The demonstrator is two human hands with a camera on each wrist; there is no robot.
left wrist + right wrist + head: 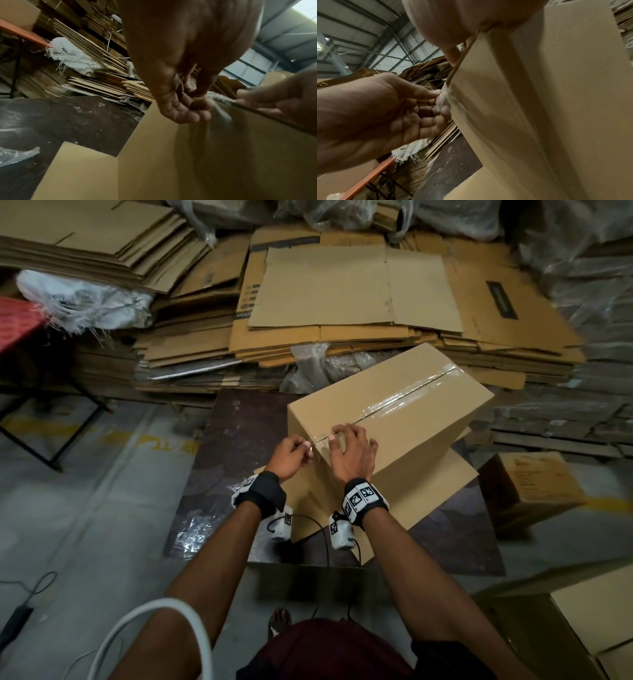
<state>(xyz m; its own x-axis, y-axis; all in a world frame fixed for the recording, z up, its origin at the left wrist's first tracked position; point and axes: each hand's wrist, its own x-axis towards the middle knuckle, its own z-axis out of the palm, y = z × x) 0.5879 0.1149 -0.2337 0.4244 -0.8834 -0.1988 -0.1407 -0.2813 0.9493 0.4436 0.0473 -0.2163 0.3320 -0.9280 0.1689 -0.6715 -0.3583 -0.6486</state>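
**A:** Head view. Where's the box?

**B:** The box [394,419] is straight ahead of me on the counter [239,440]. The tape [404,398] follows the top seam, away from me toward upper right. My left hand [291,457] pinches the tape end at the near top edge. My right hand [352,453] is just beside it, fingers spread on the lid, holding nothing.

**A:** Left wrist?

**B:** My left fingertips [197,106] are closed on the crumpled tape end. My right fingers come in from the right and touch the same edge.

**A:** Right wrist?

**B:** My right palm is on the box. My left hand is opposite, thumb and fingers on the tape at the edge.

**A:** What does the move turn on?

**B:** The seam line, I'd say. My left hand has the end, so it works along that axis and my right steadies the box.
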